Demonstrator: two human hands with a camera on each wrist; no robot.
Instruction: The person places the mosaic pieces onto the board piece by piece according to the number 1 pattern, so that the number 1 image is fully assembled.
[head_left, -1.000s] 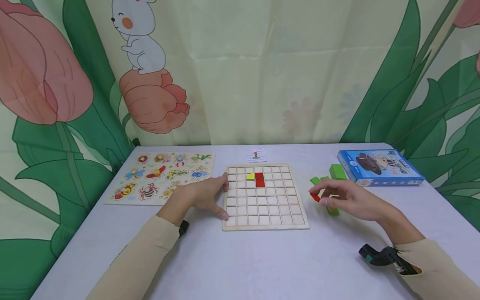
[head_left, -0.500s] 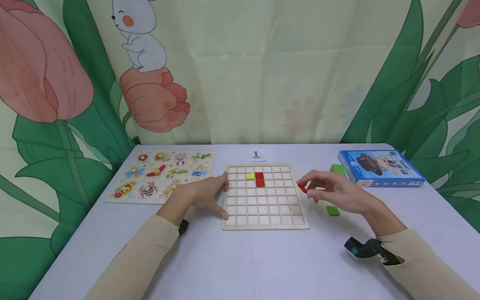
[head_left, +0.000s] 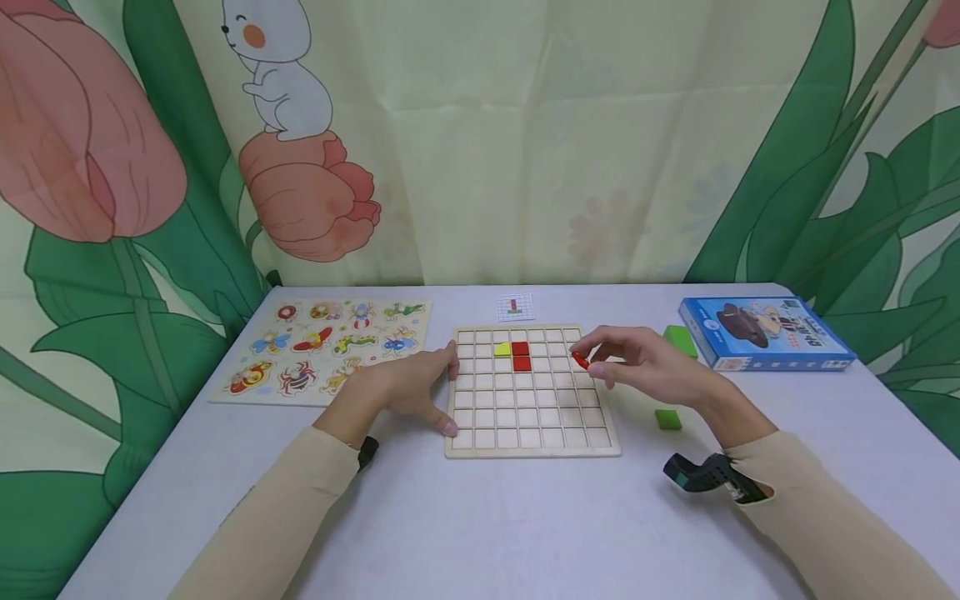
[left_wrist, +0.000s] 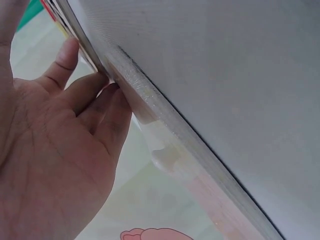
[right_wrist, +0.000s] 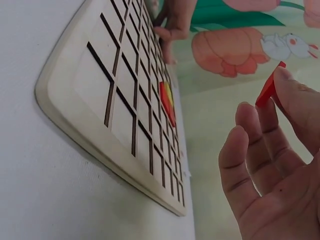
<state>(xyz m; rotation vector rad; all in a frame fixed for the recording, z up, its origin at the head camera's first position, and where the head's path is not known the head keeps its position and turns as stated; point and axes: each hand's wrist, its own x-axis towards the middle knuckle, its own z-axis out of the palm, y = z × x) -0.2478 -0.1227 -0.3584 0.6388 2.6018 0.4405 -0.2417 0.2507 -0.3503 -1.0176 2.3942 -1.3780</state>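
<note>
A wooden grid board lies flat on the table, with one yellow tile and two red tiles in its upper middle squares. My left hand rests against the board's left edge, thumb near the front corner and fingers farther back. Between thumb and fingertips my right hand pinches a small red tile, held tilted above the board's right edge. In the right wrist view that tile is clear of the board, and the other fingers are loosely bent.
Green tiles and a green block lie right of the board. A blue box is at back right. A small pattern card sits behind the board, and an insect picture board lies left.
My right hand has moved left with the red tile, from beside the green pieces to the board's right edge. My left hand has stayed at the board's left edge.
</note>
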